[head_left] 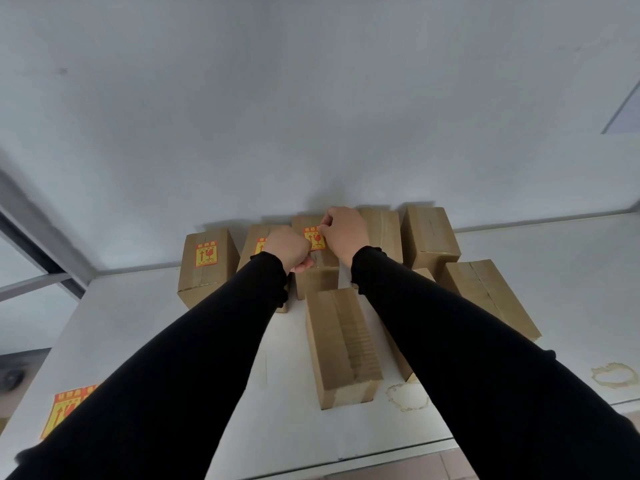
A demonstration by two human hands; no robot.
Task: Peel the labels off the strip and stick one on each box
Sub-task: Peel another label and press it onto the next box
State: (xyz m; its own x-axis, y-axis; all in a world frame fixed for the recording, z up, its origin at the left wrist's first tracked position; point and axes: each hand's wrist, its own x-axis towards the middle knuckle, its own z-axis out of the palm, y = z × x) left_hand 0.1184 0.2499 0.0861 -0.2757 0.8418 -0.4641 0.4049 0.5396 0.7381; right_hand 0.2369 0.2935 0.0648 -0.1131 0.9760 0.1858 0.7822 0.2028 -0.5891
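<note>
Several brown cardboard boxes stand on a white table. The back-left box carries a yellow and orange label. The box beside it has a label mostly hidden by my left hand. A third label lies on the middle back box. My right hand pinches this label's upper right corner with curled fingers. My left hand is curled in a fist at the label's left edge, its thumb on the box top. The label strip lies at the table's front left, partly under my left sleeve.
Unlabelled boxes: two at the back right, one lying lengthwise in front, one at the right, one mostly behind my right arm. Ring stains mark the table. A white wall rises behind.
</note>
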